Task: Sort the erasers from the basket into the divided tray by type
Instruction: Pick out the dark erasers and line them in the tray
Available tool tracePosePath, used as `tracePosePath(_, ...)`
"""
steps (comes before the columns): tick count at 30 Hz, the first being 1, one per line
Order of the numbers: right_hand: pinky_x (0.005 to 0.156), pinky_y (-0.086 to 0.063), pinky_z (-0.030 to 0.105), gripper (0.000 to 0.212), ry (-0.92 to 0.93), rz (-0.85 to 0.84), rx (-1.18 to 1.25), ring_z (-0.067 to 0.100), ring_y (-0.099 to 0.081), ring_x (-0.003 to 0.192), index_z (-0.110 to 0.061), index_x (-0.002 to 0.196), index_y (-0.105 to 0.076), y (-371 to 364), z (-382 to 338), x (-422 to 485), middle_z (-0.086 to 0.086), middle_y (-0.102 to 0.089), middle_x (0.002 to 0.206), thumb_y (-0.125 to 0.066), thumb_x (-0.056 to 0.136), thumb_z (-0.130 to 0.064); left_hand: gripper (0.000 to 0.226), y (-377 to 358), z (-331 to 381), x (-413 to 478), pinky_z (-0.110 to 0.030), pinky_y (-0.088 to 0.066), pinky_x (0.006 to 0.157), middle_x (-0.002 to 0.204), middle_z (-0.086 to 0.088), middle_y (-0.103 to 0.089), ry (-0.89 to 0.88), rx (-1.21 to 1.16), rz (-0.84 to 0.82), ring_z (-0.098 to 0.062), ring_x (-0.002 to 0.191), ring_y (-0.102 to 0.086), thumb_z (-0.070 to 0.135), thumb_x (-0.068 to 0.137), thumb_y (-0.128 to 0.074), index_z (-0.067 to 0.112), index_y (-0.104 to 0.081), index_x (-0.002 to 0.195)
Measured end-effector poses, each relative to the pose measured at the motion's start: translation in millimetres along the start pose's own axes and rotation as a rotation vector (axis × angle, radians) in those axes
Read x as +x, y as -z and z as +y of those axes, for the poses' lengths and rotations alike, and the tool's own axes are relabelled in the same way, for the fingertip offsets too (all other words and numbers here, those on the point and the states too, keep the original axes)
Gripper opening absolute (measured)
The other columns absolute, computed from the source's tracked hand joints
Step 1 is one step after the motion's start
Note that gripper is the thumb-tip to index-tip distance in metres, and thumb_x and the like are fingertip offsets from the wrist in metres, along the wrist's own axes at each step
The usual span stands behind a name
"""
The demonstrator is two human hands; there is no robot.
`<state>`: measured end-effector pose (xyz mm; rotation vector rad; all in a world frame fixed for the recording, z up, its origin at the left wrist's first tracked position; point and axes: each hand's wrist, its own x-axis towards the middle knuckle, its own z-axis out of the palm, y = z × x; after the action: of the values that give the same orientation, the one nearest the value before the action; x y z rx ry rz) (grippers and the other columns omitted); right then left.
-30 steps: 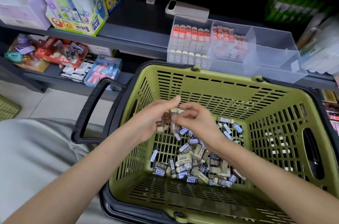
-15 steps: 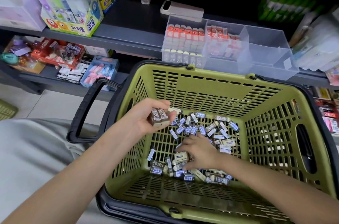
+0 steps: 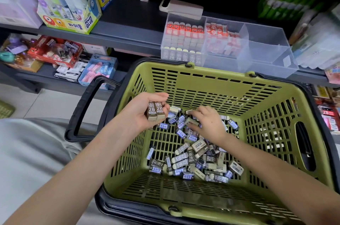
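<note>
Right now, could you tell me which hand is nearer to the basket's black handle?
Left. The left hand holds 2B erasers over the basket's left wall, close to the handle; the right hand is deeper inside, on the eraser pile.

Dark shelf (image 3: 128,27), pretty packed

A clear divided tray (image 3: 266,55), a glue box (image 3: 73,13) and a beige case (image 3: 181,8) are being carried on it.

The olive-green slotted plastic basket (image 3: 217,84) had a matt finish and a black plastic rim, the clear divided plastic tray (image 3: 265,44) looked glossy and smooth, and the paper-sleeved erasers (image 3: 191,162) sat below a dark matt shelf (image 3: 128,27).
</note>
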<state>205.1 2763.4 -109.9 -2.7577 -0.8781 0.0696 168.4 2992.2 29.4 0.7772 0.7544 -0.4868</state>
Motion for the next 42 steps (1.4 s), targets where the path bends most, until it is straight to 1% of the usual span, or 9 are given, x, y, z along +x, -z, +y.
tracePosePath(3, 0.091, -0.05, 0.038, 0.043, 0.271, -0.21, 0.114, 0.012, -0.056, 0.095, -0.018, 0.111, -0.064, -7.8, -19.0, -26.0, -0.003, -0.065, 0.098, -0.066, 0.078, -0.046, 0.031, -0.3, 1.1, -0.1, -0.023, -0.049, 0.043, 0.064, -0.01, -0.057, 0.0, 0.001, -0.022, -0.017, 0.049, -0.056, -0.006, 0.07, -0.062, 0.001, -0.059, 0.1)
tracePosePath(6, 0.108, -0.029, 0.036, 0.059, 0.33, -0.51, 0.01, 0.018, -0.046, 0.118, -0.016, 0.13, -0.051, -28.2, -31.3, -42.8, 0.002, -0.056, 0.124, -0.062, 0.082, -0.047, 0.037, -0.7, 1.3, -2.2, -0.022, -0.049, 0.043, 0.065, -0.01, -0.056, 0.0, 0.009, -0.047, -0.016, 0.05, -0.054, -0.002, 0.065, -0.066, 0.0, -0.057, 0.101)
tracePosePath(14, 0.098, -0.026, 0.04, 0.076, 0.316, -0.568, -0.218, 0.025, -0.036, 0.114, -0.017, 0.133, -0.047, -35.5, -45.6, -34.8, 0.003, -0.045, 0.121, -0.065, 0.072, -0.059, 0.042, -0.2, 2.0, -5.2, -0.022, -0.048, 0.044, 0.069, -0.009, -0.055, -0.019, -0.004, -0.071, -0.016, 0.053, -0.054, -0.001, 0.063, -0.069, 0.002, -0.054, 0.102)
tracePosePath(18, 0.093, -0.028, 0.036, 0.064, 0.296, -0.544, -0.169, 0.023, -0.039, 0.111, -0.027, 0.131, -0.05, -30.7, -42.1, -26.2, 0.001, -0.048, 0.116, -0.065, 0.075, -0.054, 0.041, 0.0, 2.7, -6.5, -0.022, -0.048, 0.044, 0.068, -0.009, -0.055, -0.022, -0.007, -0.085, -0.016, 0.052, -0.054, -0.001, 0.063, -0.068, 0.002, -0.054, 0.102)
tracePosePath(24, 0.088, -0.035, 0.04, 0.053, 0.467, -0.528, -0.344, 0.029, -0.053, 0.093, -0.008, 0.118, -0.055, -31.1, -44.8, -9.9, 0.01, -0.056, 0.102, -0.062, 0.078, -0.041, 0.045, -1.0, 2.9, -6.4, -0.022, -0.049, 0.045, 0.068, -0.009, -0.056, -0.034, 0.018, -0.076, -0.016, 0.053, -0.054, 0.0, 0.063, -0.07, 0.001, -0.054, 0.106)
tracePosePath(31, 0.098, -0.037, 0.033, 0.05, 0.031, -0.269, 0.183, 0.009, -0.057, 0.086, -0.016, 0.114, -0.06, -0.8, -59.7, -8.1, -0.004, -0.065, 0.099, -0.06, 0.075, -0.049, 0.037, 1.8, 2.5, -4.7, -0.022, -0.049, 0.046, 0.068, -0.006, -0.056, -0.106, 0.091, -0.061, -0.015, 0.054, -0.054, 0.007, 0.067, -0.072, 0.002, -0.056, 0.1)
tracePosePath(35, 0.064, -0.039, 0.006, 0.035, -0.243, 0.002, 0.557, -0.009, -0.051, 0.065, -0.028, 0.102, -0.061, 59.3, -73.5, 4.7, -0.022, -0.057, 0.079, -0.07, 0.071, -0.042, 0.047, -0.1, -0.9, -6.7, -0.021, -0.05, 0.05, 0.079, -0.004, -0.06, -0.283, 0.368, -0.039, -0.012, 0.06, -0.061, 0.036, 0.068, -0.075, 0.009, -0.06, 0.103)
tracePosePath(37, 0.058, -0.041, 0.008, 0.029, -0.323, 0.14, 0.699, -0.008, -0.053, 0.064, -0.038, 0.093, -0.056, 89.8, -81.1, 13.9, -0.021, -0.056, 0.071, -0.072, 0.07, -0.039, 0.054, -3.4, -4.9, -9.8, -0.021, -0.051, 0.051, 0.093, -0.007, -0.068, -0.314, 0.463, -0.063, -0.014, 0.068, -0.068, 0.047, 0.064, -0.075, 0.014, -0.064, 0.105)
tracePosePath(42, 0.064, -0.038, 0.005, 0.04, -0.296, 0.316, 0.611, -0.01, -0.051, 0.071, -0.028, 0.101, -0.063, 135.2, -105.2, 34.2, -0.02, -0.056, 0.083, -0.07, 0.066, -0.046, 0.037, -20.8, -4.1, -15.9, -0.023, -0.049, 0.051, 0.09, -0.002, -0.073, -0.246, 0.346, -0.299, -0.014, 0.068, -0.066, 0.041, 0.069, -0.076, 0.022, -0.073, 0.101)
